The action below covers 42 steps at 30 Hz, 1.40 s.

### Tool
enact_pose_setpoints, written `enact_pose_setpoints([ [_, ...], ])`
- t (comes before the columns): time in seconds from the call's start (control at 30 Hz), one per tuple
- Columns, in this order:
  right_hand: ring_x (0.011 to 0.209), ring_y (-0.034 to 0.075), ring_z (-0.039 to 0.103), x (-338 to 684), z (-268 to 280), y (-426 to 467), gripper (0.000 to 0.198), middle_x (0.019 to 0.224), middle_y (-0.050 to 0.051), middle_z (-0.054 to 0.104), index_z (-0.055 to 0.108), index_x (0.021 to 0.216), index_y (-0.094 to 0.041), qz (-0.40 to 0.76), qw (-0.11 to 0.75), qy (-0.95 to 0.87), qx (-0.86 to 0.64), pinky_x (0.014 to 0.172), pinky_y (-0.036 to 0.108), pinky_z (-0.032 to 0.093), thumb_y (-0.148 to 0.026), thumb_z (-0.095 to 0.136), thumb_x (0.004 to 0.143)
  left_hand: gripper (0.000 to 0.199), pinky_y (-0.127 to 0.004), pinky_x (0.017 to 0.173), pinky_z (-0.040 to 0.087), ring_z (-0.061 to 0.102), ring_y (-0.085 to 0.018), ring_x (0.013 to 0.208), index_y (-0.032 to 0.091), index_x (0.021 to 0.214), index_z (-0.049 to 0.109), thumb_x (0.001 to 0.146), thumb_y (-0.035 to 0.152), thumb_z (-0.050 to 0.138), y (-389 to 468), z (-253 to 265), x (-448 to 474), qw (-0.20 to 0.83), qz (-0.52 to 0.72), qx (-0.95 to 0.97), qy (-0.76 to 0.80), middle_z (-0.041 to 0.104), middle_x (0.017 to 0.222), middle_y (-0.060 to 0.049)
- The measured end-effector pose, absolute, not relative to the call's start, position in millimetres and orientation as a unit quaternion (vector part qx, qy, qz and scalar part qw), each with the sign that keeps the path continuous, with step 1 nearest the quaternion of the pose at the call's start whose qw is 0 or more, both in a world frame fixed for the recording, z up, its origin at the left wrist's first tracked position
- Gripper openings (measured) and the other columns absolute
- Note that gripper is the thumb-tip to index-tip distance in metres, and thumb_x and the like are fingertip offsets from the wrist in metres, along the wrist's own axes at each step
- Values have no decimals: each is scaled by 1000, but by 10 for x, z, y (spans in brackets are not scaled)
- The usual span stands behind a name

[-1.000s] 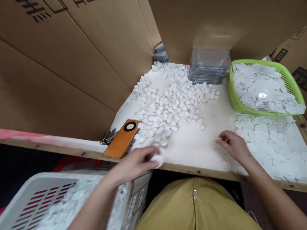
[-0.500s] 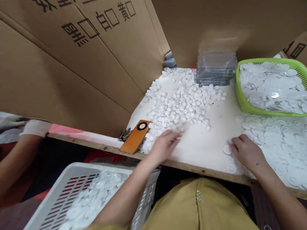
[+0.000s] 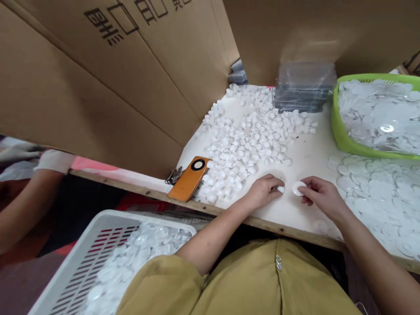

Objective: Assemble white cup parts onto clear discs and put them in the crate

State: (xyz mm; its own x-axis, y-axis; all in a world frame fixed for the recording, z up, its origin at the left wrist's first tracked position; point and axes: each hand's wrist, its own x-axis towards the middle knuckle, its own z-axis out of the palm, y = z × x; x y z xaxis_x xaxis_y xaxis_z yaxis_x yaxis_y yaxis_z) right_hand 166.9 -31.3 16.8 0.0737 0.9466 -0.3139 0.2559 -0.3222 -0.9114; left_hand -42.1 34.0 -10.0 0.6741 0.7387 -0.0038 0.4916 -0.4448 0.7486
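Observation:
Between the thumb and fingers of my left hand (image 3: 265,191) is a small white plastic cap (image 3: 281,189). My right hand (image 3: 320,196) pinches a flat white plastic disc (image 3: 298,188) by its edge, a short gap away from the cap. Both hands are over the white tabletop (image 3: 278,214) near its front edge. A heap of small white caps (image 3: 259,135) spreads out beyond my left hand. To the right of my right hand lies a layer of flat white discs (image 3: 377,192).
A green basket (image 3: 339,127) of discs stands at the back right, beside a stack of grey pieces in clear plastic (image 3: 303,87). Cardboard (image 3: 131,87) walls the left. An orange phone (image 3: 187,183) and keys (image 3: 173,176) lie near the edge. Below is a white crate (image 3: 78,253); another person's gloved hand (image 3: 54,162) is far left.
My left hand has moved right from the heap and now holds a cap. My right hand has lifted a disc from the table and brought it left, so the hands are closer together.

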Motion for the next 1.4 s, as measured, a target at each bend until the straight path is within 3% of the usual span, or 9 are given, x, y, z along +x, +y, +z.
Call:
enact_pose_setpoints([
  [0.13,49,14,60,1346,58,-184,32,56,0,61,58,82,-17,584,320,-431,-609,43,23,44,-42,72,67,22,-22,70,45,58,-13,80,18,100,66,79,22,65,312,-121,-457,388,167,835,353,60,88,-2],
  [0.37,41,13,57,1263,18,-57,30,54,0,62,50,75,-19,595,274,-386,-650,33,19,36,-37,72,66,21,-23,67,42,59,-15,80,18,90,66,78,35,68,399,-71,-443,399,135,835,354,65,85,-2],
  [0.6,41,14,59,1292,35,28,34,50,-1,61,49,77,-19,649,245,-354,-627,34,18,36,-38,73,63,27,-21,58,37,58,-12,67,18,86,68,71,40,72,575,91,-479,476,63,813,330,65,74,2],
  [0.87,44,13,61,1280,14,-1,34,53,-3,61,50,79,-18,662,278,-344,-605,39,20,43,-42,72,67,25,-20,56,34,57,-11,66,19,85,67,66,34,76,711,97,-469,460,17,835,301,64,73,4],
  [1.13,45,13,60,1252,62,9,27,51,-3,60,50,77,-19,648,248,-366,-620,39,19,43,-37,69,72,21,-21,60,36,57,-13,71,17,80,64,78,38,67,633,-30,-455,423,62,851,304,64,76,0],
  [1.4,45,14,61,1293,43,-28,32,52,-3,61,52,78,-18,654,260,-368,-608,39,20,44,-40,73,69,21,-21,61,36,57,-12,71,17,85,67,78,36,68,629,-37,-449,418,58,853,306,65,78,0],
])
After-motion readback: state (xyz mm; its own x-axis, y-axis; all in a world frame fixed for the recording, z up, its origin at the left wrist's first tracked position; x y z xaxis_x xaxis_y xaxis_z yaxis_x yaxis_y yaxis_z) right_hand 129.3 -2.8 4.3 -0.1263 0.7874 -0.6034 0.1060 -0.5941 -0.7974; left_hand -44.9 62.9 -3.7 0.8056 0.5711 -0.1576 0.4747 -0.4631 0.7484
